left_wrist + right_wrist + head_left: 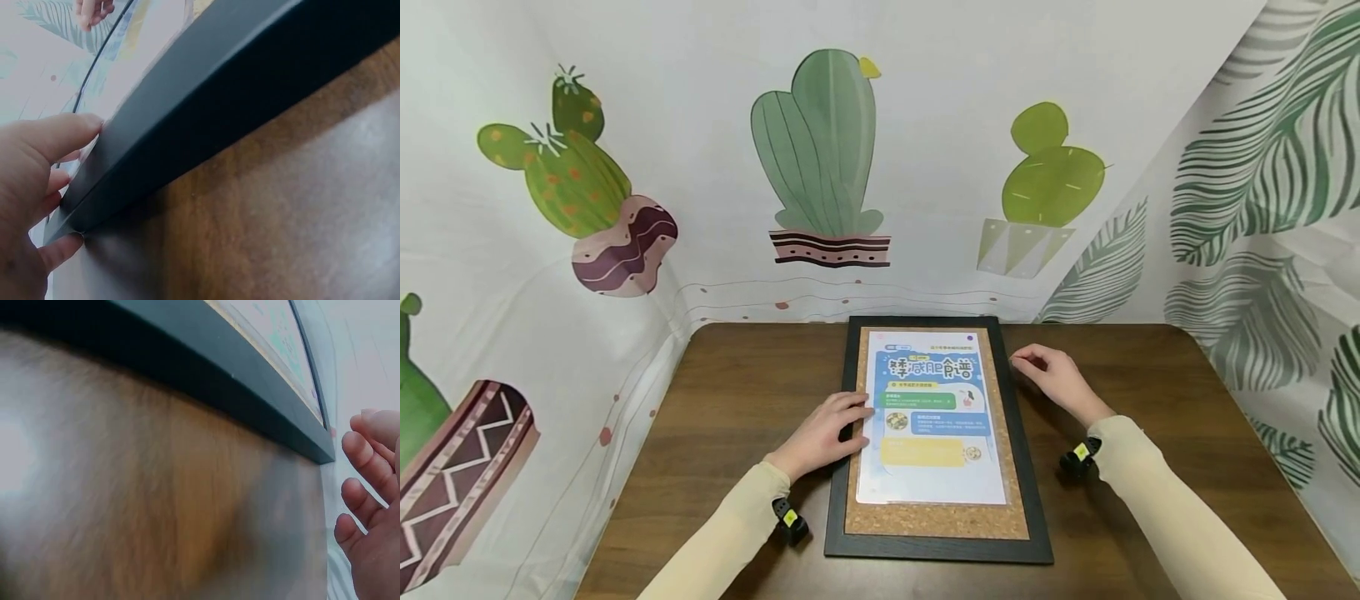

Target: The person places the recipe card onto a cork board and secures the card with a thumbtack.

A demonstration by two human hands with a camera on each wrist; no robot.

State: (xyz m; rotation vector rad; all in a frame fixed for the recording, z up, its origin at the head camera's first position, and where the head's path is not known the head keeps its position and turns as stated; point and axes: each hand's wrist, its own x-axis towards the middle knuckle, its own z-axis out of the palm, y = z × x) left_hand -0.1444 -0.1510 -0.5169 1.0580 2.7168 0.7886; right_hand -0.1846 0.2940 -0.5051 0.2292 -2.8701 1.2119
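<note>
A printed sheet (940, 483) with blue, green and yellow blocks lies on a cork board (936, 523) in a black frame. A pink dot (881, 337) and a purple pushpin-like dot (970, 337) show at its top corners. My left hand (823, 429) lies across the frame's left side, fingertips touching the sheet's left edge; in the left wrist view the fingers (62, 134) look nearly straight. Beyond the right rail, my right hand (1056, 383) hovers, thumb and index fingertip together, other fingers (359, 494) loosely bent. Whether something tiny is between them cannot be made out.
The brown wooden table (745, 358) extends on both sides of the frame. A white cloth backdrop (932, 167) printed with cacti and leaves hangs behind the table and at its sides. A black wrist camera (1078, 458) sits on each wrist.
</note>
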